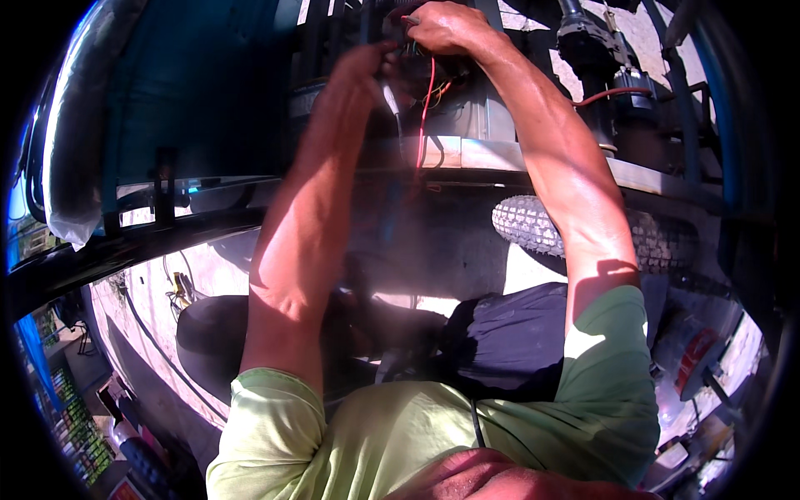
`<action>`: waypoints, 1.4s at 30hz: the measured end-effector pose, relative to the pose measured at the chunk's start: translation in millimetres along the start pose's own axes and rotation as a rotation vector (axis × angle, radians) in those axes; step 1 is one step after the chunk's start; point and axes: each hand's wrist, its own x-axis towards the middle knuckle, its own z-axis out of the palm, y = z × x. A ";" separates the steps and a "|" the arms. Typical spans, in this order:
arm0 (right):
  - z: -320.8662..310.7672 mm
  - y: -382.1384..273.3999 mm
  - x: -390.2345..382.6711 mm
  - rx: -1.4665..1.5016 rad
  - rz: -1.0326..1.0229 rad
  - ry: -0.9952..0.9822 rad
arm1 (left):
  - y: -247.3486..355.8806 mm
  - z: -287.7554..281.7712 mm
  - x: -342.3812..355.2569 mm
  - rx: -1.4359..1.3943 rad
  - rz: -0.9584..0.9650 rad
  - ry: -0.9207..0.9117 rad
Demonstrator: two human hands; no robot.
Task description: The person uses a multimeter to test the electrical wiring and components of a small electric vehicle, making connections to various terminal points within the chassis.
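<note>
At the top centre my right hand [442, 29] has its fingers closed on a small red-and-black object [409, 20], too small to identify. My left hand [369, 67] is just below and left of it, smeared by motion, so its fingers are unclear. Around both hands are a dark recess with thin wires, a red wire [429, 87] hanging down, and orange wires [442, 92]. A pale cable end [392, 100] dangles by my left hand, above a pale crossbar [482, 152] of the metal frame.
A blue panel [192, 83] and a plastic-wrapped bar [71, 133] fill the left. At right are a motor-like assembly [592, 46] with a red hose [608, 93], and a treaded tyre [533, 223] below. Cables [179, 283] lie on the pale ground.
</note>
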 end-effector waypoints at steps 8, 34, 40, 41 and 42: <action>-16.5 -10.4 -10.9 0.065 0.041 -0.067 | -12.3 1.3 -2.3 0.054 0.180 0.087; -61.2 -20.1 -22.8 0.449 0.172 -0.123 | -47.7 22.5 -18.0 0.143 0.623 0.313; -46.5 -7.8 -28.2 0.524 0.229 0.141 | -50.3 31.3 -11.7 0.103 0.643 0.304; -45.2 -10.8 -34.6 0.673 0.221 0.160 | -53.4 29.7 -9.1 0.040 0.667 0.268; -41.9 -10.2 -34.6 0.729 0.212 0.203 | -55.4 28.6 -5.8 -0.023 0.691 0.232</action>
